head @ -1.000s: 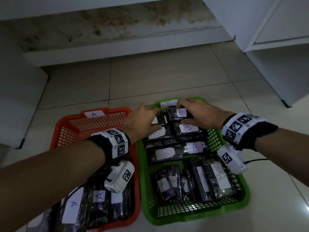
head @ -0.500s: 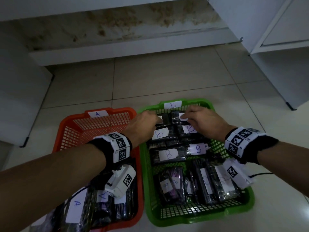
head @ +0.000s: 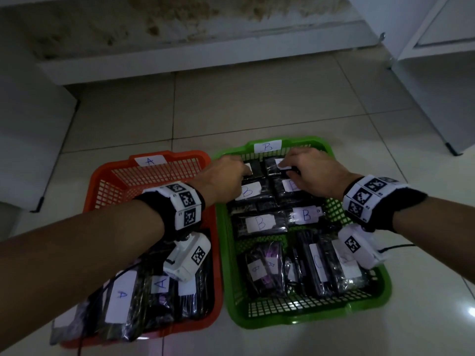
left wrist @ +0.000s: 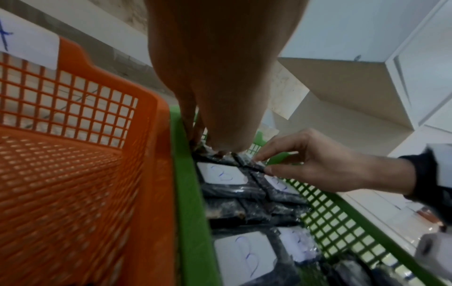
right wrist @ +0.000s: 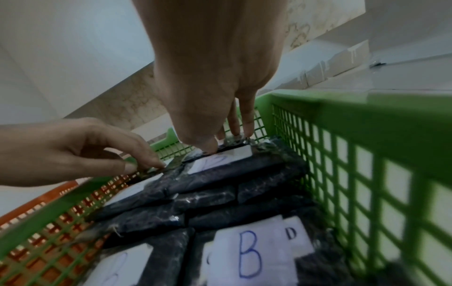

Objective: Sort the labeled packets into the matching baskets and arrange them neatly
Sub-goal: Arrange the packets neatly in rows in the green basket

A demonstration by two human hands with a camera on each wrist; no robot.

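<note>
- Pale floor tiles (head: 244, 104) carry two mesh baskets side by side, with a stained white wall base and cabinet fronts beyond them.
- On the left sits the orange basket (head: 154, 176), tagged A on its far rim; its far half shows bare mesh, and dark packets with A labels (head: 160, 283) lie at the near end.
- Touching it on the right is the green basket (head: 341, 312), tagged B on its far rim and packed with dark packets wearing white B labels (head: 259, 223).
- Both hands are in at the far end of the green basket!
- Left hand (head: 221, 181): fingers curled downward, fingertips (right wrist: 156, 163) pinching the edge of the far-left packet (head: 253, 168) against the thumb.
- Right hand (head: 313, 173): fingers bent down over the far-right packet (head: 273, 167), thumb and fingertips (left wrist: 259, 157) nipping its edge right by the far wall.
- Those two packets lie next to each other in the back row, just beyond the next row of B packets (left wrist: 221, 179).
- Black wrist straps with white marker blocks sit on both forearms.
</note>
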